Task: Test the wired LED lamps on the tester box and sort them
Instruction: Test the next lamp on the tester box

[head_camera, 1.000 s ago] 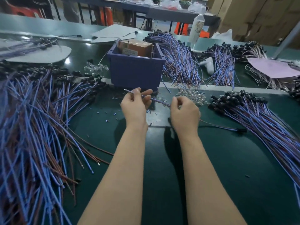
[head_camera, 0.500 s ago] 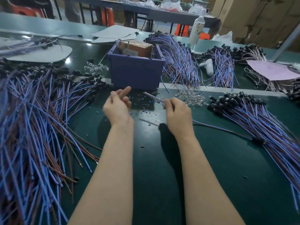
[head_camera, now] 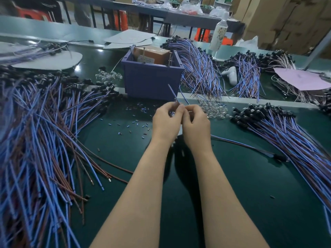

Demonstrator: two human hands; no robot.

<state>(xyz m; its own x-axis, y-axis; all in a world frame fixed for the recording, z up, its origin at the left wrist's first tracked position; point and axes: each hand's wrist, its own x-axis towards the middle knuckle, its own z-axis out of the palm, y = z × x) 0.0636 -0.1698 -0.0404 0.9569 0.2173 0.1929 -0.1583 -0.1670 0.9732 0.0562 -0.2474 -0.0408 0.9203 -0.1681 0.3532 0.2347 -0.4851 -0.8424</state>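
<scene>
- Left grip (head_camera: 166, 122) has its fingers curled and pinches the leads of one wired LED lamp (head_camera: 280, 156).
- Right grip (head_camera: 195, 126) pinches the same leads from the other side. I see the fingertips of both meeting just in front of the tester box (head_camera: 152, 83).
- Above the pinch, a blue lead tip (head_camera: 172, 92) pokes up and away, showing against the purple front wall of the box. I cannot tell whether it touches the wall.
- The lamp's cable runs out from under the right grip across the green worktop (head_camera: 232, 185). Its black head lies at the near edge of the right pile (head_camera: 295, 136) of wired lamps.
- A larger left pile (head_camera: 35, 136) of blue and brown wired lamps fans over the left side of the worktop.
- Clear lens caps (head_camera: 213, 110) sit heaped just right of the grips, near the right pile's black heads.
- Small insulation offcuts (head_camera: 136, 120) lie scattered on the worktop to the left of the grips.
</scene>
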